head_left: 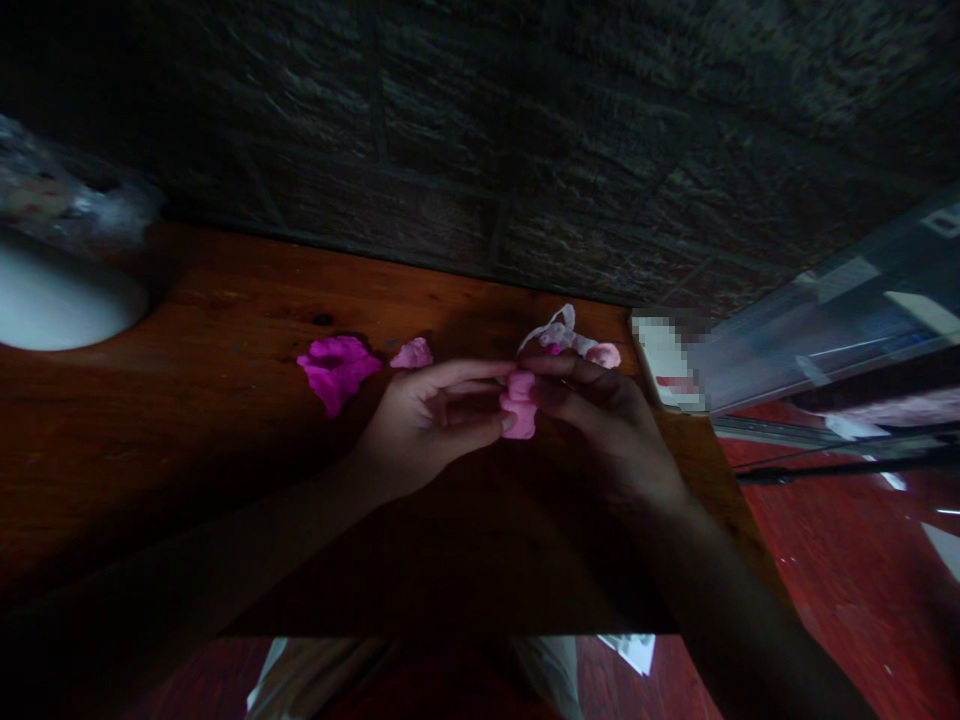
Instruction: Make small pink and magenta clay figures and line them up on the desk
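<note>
Between both hands, above the wooden table, is a soft-looking light pink lump (519, 405), perhaps modelling clay. My left hand (420, 420) pinches its left side with thumb and fingers. From the right, my right hand (600, 405) grips it by the fingertips, which hide part of it. A flat bright magenta piece (337, 368) with ragged edges lies to the left of my left hand. Close to that hand's knuckles sits a small pale pink piece (412, 352). Behind my right hand is a whitish-pink strip (568, 318) bent in a loop, with a peach-pink bit (604, 354) beside it.
The wooden table (210, 400) meets a dark stone-patterned wall (450, 130). At the left are a white rounded object (60, 295) and crumpled clear plastic (90, 205). A pale box (670, 362), blurred out, stands at the right edge by a glass panel (810, 310). Reddish flooring (802, 540) lies beyond.
</note>
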A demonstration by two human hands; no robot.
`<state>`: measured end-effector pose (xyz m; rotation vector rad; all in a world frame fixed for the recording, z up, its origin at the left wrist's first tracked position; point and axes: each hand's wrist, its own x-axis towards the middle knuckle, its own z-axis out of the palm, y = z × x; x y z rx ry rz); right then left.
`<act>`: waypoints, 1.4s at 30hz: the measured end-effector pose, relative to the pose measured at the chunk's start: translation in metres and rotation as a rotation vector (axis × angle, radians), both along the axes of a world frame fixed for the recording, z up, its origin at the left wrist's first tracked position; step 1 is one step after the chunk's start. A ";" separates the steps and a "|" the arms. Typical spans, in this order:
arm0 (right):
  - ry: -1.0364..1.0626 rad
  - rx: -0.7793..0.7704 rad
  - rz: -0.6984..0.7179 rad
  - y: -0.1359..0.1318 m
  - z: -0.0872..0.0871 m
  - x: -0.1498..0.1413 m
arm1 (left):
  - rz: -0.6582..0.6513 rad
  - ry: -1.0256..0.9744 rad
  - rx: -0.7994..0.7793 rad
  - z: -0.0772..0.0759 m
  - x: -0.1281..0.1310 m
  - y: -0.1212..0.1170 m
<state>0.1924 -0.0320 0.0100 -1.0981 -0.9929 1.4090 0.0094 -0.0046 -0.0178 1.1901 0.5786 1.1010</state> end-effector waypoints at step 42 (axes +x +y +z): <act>0.007 0.035 -0.005 -0.002 0.004 -0.002 | 0.026 -0.010 -0.010 0.001 0.000 0.001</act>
